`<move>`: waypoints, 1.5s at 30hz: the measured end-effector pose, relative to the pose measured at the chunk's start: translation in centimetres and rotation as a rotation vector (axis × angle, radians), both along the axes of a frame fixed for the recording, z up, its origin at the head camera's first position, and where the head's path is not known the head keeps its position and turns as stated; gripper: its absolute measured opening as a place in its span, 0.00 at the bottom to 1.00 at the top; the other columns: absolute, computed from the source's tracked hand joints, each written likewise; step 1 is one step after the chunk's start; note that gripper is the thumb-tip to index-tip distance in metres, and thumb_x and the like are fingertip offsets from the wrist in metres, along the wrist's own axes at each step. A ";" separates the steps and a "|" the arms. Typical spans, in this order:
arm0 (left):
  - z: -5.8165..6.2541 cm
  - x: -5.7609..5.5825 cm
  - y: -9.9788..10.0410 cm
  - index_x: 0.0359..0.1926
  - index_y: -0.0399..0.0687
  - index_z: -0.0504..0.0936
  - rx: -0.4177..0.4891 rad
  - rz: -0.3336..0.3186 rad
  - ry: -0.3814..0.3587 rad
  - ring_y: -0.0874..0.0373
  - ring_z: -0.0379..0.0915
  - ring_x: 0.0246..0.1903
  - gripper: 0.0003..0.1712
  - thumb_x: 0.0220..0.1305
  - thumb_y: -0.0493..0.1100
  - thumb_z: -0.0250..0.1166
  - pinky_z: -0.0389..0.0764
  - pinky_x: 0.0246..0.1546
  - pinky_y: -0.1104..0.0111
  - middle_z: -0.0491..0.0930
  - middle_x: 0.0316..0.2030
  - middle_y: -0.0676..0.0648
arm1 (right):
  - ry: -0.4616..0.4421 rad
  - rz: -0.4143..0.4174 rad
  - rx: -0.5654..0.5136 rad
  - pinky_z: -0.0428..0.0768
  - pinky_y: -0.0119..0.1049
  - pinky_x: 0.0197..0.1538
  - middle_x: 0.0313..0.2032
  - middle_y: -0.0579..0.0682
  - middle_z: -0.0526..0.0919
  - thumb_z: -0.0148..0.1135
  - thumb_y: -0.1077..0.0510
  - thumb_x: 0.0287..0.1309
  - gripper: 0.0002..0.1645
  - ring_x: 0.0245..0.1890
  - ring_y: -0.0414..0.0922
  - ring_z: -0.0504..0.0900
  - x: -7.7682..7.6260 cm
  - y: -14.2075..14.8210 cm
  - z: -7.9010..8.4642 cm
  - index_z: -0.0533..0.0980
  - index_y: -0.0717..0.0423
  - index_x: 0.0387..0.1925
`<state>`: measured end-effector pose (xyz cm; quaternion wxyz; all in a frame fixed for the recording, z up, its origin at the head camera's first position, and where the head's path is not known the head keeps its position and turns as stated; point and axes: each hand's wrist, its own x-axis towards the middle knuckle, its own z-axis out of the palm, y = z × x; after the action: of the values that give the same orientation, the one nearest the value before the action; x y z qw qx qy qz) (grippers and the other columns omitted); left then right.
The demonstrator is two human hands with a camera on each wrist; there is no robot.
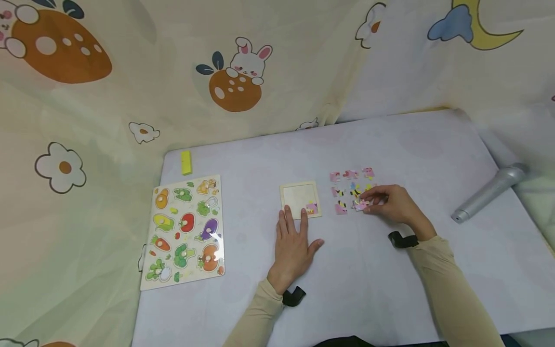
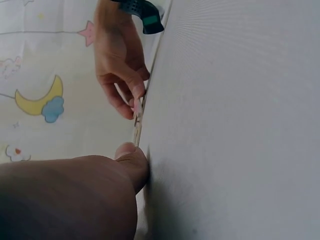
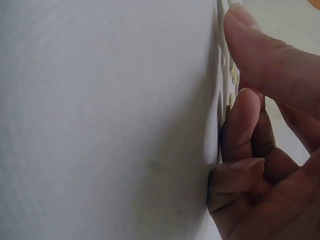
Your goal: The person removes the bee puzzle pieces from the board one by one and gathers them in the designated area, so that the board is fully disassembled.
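Note:
My left hand point(image 1: 292, 248) lies with fingers extended, fingertips at the near edge of a small square puzzle frame point(image 1: 283, 196). One pink puzzle piece point(image 1: 311, 208) sits in the frame's near right corner. To the right, my right hand point(image 1: 392, 206) pinches a pink jigsaw piece point(image 1: 361, 205) between thumb and fingers, low over the table; its pink edge point(image 2: 137, 106) shows in the left wrist view. Around it, loose pieces lie in rough rows, among them a pink one point(image 1: 340, 207) and a yellow and black one point(image 1: 337, 192). My right fingers partly cover that group.
A vegetable peg puzzle board point(image 1: 173, 283) lies on the left of the white table point(image 1: 251, 308), with a yellow block point(image 1: 186, 163) behind it. A grey cylindrical rod point(image 1: 487, 193) reaches over the right side. Printed fabric point(image 1: 173, 96) hangs along the back edge.

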<state>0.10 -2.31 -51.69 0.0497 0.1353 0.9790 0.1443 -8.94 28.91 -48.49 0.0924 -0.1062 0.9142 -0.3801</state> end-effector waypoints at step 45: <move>0.2 -0.3 -0.5 0.84 0.45 0.58 0.026 0.009 -0.002 0.26 0.42 0.81 0.47 0.76 0.65 0.59 0.55 0.78 0.38 0.46 0.80 0.22 | 0.050 0.177 0.111 0.77 0.40 0.43 0.40 0.52 0.87 0.83 0.55 0.54 0.21 0.38 0.46 0.80 -1.5 -12.9 0.2 0.88 0.57 0.48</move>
<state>-0.17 -2.83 -51.47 0.0480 0.1314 0.9776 0.1575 -10.46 15.98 -48.26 0.1082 -0.1907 0.9229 -0.3166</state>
